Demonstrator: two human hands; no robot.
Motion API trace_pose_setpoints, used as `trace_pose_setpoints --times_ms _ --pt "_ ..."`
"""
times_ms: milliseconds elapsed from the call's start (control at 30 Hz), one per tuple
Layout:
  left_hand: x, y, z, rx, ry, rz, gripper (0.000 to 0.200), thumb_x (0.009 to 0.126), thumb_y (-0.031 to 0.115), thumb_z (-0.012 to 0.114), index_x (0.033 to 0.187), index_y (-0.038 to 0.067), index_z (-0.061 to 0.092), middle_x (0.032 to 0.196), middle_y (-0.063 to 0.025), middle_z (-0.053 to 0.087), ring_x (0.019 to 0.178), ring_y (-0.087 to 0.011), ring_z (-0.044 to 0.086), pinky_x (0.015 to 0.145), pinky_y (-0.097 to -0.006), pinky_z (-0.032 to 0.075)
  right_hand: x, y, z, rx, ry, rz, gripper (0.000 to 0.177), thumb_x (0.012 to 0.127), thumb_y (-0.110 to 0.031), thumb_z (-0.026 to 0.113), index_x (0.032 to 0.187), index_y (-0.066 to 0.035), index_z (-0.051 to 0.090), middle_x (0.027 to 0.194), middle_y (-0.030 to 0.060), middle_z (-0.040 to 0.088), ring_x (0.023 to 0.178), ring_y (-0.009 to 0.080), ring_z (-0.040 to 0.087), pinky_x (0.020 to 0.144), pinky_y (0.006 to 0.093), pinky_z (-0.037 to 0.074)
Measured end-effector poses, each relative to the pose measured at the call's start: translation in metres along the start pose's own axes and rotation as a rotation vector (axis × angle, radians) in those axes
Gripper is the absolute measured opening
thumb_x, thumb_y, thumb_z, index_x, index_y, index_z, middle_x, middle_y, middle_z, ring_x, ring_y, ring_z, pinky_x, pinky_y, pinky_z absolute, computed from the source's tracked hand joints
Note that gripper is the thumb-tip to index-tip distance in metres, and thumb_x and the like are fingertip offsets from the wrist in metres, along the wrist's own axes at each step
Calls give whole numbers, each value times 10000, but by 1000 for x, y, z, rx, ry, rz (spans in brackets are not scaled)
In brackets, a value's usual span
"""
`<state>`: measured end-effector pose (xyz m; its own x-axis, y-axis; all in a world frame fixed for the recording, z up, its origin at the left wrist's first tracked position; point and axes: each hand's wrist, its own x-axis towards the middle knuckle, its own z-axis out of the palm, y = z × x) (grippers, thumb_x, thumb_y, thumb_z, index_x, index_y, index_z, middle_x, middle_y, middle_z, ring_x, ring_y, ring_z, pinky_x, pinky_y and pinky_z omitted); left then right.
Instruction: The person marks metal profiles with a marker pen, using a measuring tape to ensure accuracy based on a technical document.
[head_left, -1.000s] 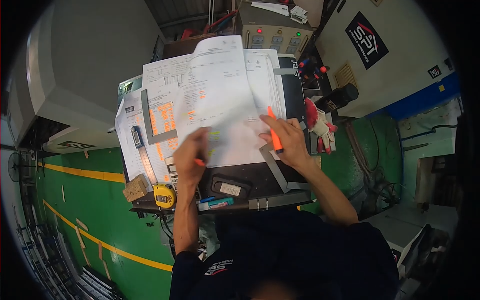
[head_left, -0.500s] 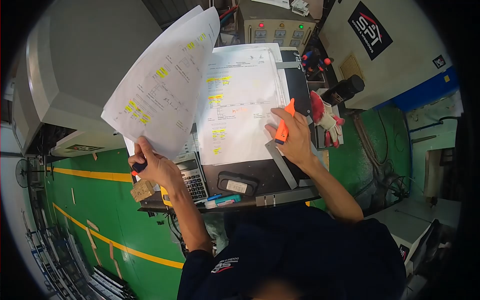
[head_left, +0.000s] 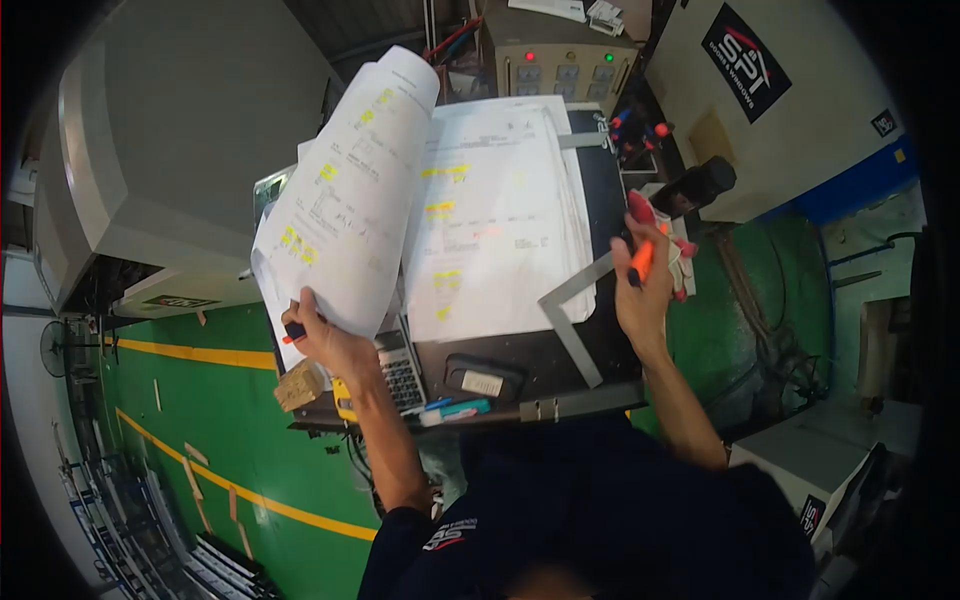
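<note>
My left hand pinches the lower edge of lifted paper sheets, which curl up and carry yellow-marked lines. A small dark piece with an orange end is also in that hand. My right hand, closed on an orange highlighter, is off the papers, just past the board's right side. Between the hands lies a stack of printed sheets with yellow and orange marks, on a dark board. A metal square rests by the stack's lower right corner, partly under it.
A calculator, a black case, a teal marker and a wood block lie along the near edge. Gloves and a black bottle are at the right. A control box stands behind.
My right hand has moved right with the highlighter, off the papers and toward the gloves, uncovering more of the metal square. My left hand still grips the raised sheets, which now curl more.
</note>
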<state>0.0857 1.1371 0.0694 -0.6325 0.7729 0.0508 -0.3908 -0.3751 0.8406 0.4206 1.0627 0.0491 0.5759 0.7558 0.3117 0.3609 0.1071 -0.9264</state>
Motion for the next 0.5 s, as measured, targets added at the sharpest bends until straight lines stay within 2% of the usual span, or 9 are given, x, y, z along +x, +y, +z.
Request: trace_pose_setpoints --times_ms 100,200,233,300,367,400,433,467,500 --pt "-6 0 -4 49 -10 -127 193 919 88 608 815 114 447 988 -31 577 1006 -163 566 916 -371 502 -20 -27 -34 -213 -41 -36 376 928 -185 683 1211 -10 510 1234 163 632 1190 277 574 1029 386 404" --pt "-12 4 19 41 -16 -113 188 906 94 615 833 114 443 1038 -48 589 1022 -178 562 936 -399 493 -39 -9 -57 -184 32 -190 360 952 -136 627 1243 8 472 1233 186 627 1169 274 595 1007 379 436" --pt "-18 6 32 20 -82 -96 173 894 103 624 858 112 455 1034 -46 579 1029 -184 555 959 -402 469 -36 -11 -59 -159 46 -178 365 945 -115 628 1248 9 466 1221 190 630 1167 272 595 1006 383 438" --pt "-16 -7 25 18 -103 -184 116 900 145 617 948 110 518 1091 -70 600 1036 -223 582 949 -407 485 -52 -14 -67 -123 47 -87 379 932 -73 629 1257 12 455 1197 197 635 1164 268 595 1005 391 443" --pt "-14 -9 18 27 -138 -280 169 895 188 625 1021 98 558 1148 -81 611 1046 -249 601 947 -418 490 -61 -33 -52 34 23 6 388 901 -35 656 1242 12 476 1167 197 641 1151 270 600 990 389 458" --pt "-15 -11 20 -7 -152 -320 143 895 167 614 1002 96 550 1138 -83 604 1056 -244 589 957 -413 485 -59 -45 -43 111 22 44 395 886 -16 669 1234 13 487 1152 198 644 1145 270 602 983 388 465" --pt "-16 -12 22 -45 -169 -361 118 896 146 602 983 94 542 1128 -85 596 1066 -238 577 967 -409 481 -56 -54 -31 92 -39 -43 394 841 27 705 1195 18 530 1117 174 655 1117 250 618 951 351 488" --pt "-18 -11 22 -79 -186 -403 95 896 125 590 964 92 534 1119 -86 589 1077 -233 565 978 -405 476 -52 -65 -17 16 -117 -127 387 818 -1 744 1163 18 569 1115 150 663 1045 240 654 895 328 522" --pt "-17 -9 19 -105 -211 -412 132 895 119 586 1016 84 543 1140 -95 590 1089 -239 567 986 -411 475 -45 -80 5 158 -189 -192 421 792 -37 781 1159 5 579 1105 134 667 981 244 678 845 332 546"
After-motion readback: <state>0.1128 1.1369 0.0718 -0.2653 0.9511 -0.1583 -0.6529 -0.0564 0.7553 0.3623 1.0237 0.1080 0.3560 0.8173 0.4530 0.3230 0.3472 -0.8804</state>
